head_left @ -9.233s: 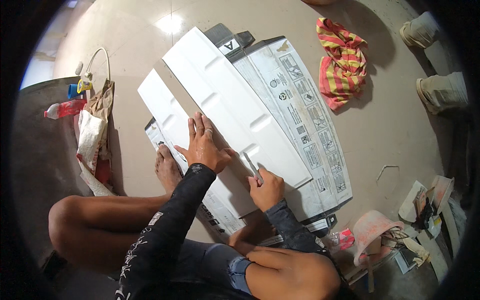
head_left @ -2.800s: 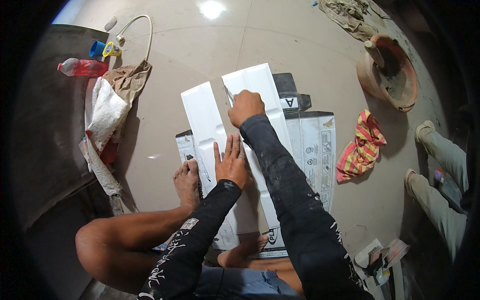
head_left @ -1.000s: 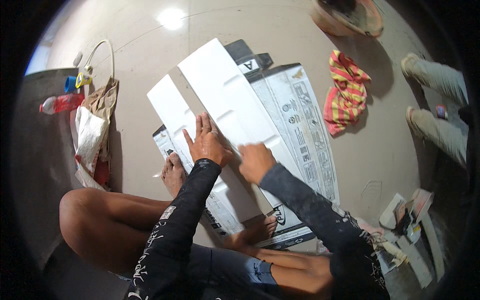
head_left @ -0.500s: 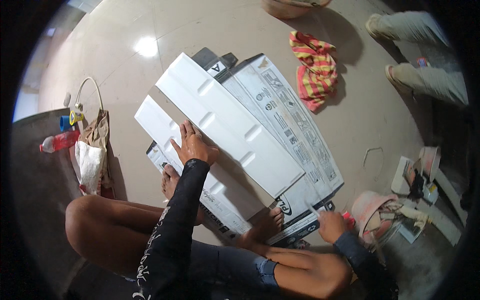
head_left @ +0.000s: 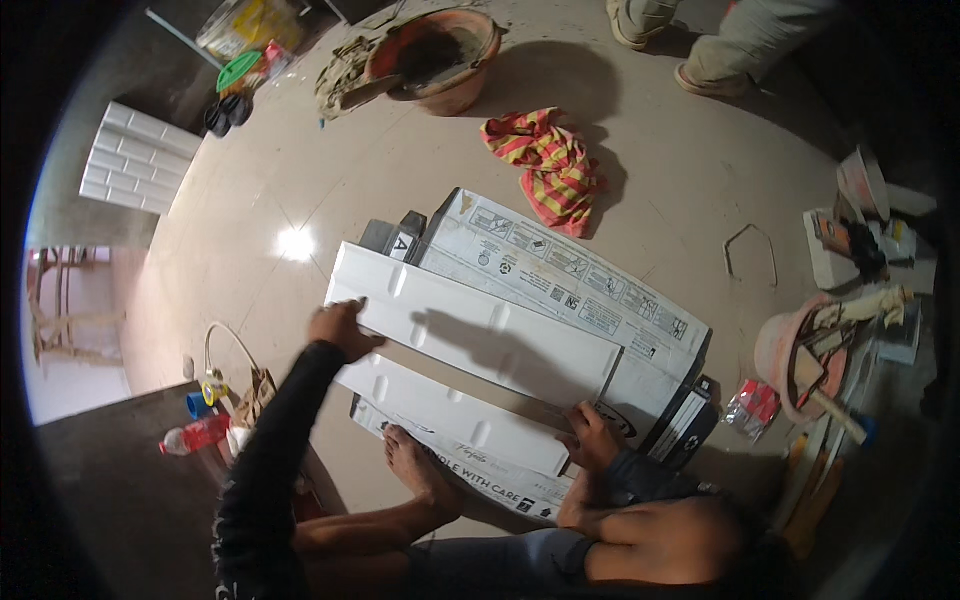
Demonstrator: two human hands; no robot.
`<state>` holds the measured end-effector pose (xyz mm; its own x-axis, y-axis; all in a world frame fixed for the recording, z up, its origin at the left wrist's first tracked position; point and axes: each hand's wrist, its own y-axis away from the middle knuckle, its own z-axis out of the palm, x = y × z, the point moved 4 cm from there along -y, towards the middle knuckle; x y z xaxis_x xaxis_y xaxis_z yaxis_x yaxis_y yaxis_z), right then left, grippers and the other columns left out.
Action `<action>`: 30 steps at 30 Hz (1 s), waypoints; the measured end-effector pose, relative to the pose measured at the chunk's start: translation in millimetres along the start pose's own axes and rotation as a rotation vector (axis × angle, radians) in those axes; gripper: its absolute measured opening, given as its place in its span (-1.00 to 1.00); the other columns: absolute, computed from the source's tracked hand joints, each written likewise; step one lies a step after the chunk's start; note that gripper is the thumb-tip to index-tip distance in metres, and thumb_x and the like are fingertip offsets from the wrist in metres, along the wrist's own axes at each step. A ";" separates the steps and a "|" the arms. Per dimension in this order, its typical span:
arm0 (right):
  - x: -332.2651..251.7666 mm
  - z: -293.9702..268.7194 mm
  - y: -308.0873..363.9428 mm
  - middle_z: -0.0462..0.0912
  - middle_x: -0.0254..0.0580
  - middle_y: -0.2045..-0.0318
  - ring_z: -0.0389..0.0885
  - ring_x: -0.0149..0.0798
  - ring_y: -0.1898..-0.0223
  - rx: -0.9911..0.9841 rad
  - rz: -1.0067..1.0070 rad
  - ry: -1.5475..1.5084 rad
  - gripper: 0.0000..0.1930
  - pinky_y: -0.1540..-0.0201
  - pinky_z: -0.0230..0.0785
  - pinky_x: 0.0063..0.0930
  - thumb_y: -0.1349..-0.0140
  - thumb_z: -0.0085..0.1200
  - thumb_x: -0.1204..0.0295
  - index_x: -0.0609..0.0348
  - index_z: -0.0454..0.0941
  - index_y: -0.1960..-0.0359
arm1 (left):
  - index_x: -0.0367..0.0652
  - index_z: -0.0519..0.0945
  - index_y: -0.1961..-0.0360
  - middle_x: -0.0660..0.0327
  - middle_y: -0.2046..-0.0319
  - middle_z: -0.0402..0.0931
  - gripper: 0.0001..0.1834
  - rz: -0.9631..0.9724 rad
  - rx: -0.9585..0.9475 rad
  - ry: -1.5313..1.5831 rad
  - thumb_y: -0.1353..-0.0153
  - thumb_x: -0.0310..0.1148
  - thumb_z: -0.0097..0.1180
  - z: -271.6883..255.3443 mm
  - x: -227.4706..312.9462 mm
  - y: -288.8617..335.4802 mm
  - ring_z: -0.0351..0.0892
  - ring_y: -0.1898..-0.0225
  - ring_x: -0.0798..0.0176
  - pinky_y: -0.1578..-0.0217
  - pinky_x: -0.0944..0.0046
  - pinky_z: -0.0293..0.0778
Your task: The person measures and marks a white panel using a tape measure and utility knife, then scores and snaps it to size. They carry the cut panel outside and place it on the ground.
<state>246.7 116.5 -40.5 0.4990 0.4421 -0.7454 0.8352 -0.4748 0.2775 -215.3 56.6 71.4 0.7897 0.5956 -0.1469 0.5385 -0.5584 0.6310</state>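
Note:
Two long white tiles lie on a flattened printed carton (head_left: 560, 275) on the floor in front of me. My left hand (head_left: 340, 328) grips the left end of the farther white tile (head_left: 480, 335), fingers over its edge. My right hand (head_left: 590, 438) sits at the right end of the nearer white tile (head_left: 450, 415), fingers bent at its corner; I cannot tell whether it grips. My bare foot (head_left: 415, 468) rests on the carton's near edge.
A red and yellow striped cloth (head_left: 545, 165) and a clay-coloured basin (head_left: 435, 60) with mortar lie beyond the carton. Another person's legs (head_left: 720, 40) stand at the top right. A pink bucket (head_left: 800, 350) with tools stands on the right; a bottle (head_left: 195, 435) and a bag (head_left: 255, 395) on the left.
My right hand has come back from the bucket at the right to the tiles' right end. My left hand has shifted to the farther tile's left end. The view has swung.

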 end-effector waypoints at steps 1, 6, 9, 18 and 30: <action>3.7 6.8 -0.1 0.49 0.17 0.03 0.63 0.26 0.06 0.002 0.039 -0.017 -0.59 0.03 0.57 -0.04 -0.21 0.37 0.42 0.34 0.53 -0.02 | -0.23 0.54 -0.31 -0.05 -0.21 0.61 -0.10 -0.045 0.044 0.061 -0.02 0.11 0.47 -16.0 -22.2 -5.1 0.57 -0.26 -0.08 -0.31 0.00 0.43; 3.7 17.6 -2.2 0.42 0.23 -0.01 0.56 0.29 0.02 0.083 -0.033 0.022 -0.48 -0.04 0.51 0.04 -0.22 0.28 0.53 0.39 0.42 -0.21 | -0.22 0.56 -0.28 -0.09 -0.13 0.64 -0.32 0.146 0.417 0.181 -0.17 -0.17 0.41 -17.8 -101.5 7.3 0.60 -0.21 -0.12 -0.24 -0.02 0.50; -7.4 17.5 3.3 0.39 0.21 0.00 0.55 0.28 0.07 0.026 -0.048 -0.016 -0.46 0.03 0.52 0.00 -0.23 0.27 0.48 0.44 0.39 -0.21 | -0.22 0.59 -0.23 -0.07 -0.09 0.65 -0.35 0.241 0.467 0.348 -0.11 -0.25 0.47 30.0 -117.4 12.9 0.62 -0.15 -0.13 -0.19 -0.02 0.52; -41.0 14.0 4.8 0.47 0.01 0.09 0.64 0.07 0.18 -0.035 -0.033 0.303 -0.52 0.19 0.56 -0.04 -0.12 0.27 0.36 0.28 0.47 -0.07 | -0.06 0.53 -0.34 0.10 -0.39 0.38 -0.16 0.495 0.519 0.287 0.12 -0.44 0.36 136.7 -34.5 20.4 0.30 -0.46 -0.01 -0.51 -0.17 0.09; -29.9 18.9 5.6 0.48 0.04 0.11 0.61 0.17 0.13 -0.121 0.026 0.256 -0.52 0.10 0.53 0.03 -0.01 0.27 0.34 0.20 0.46 0.02 | -0.14 0.70 0.24 0.16 -0.04 0.57 -0.68 0.671 0.578 0.164 0.12 -0.51 0.17 148.0 -47.0 3.9 0.51 -0.24 0.09 -0.46 -0.06 0.25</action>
<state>232.1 86.2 -28.1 0.5501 0.6161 -0.5637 0.8351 -0.4011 0.3765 -206.8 -58.9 -31.9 0.9633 0.0901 0.2529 0.0781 -0.9953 0.0570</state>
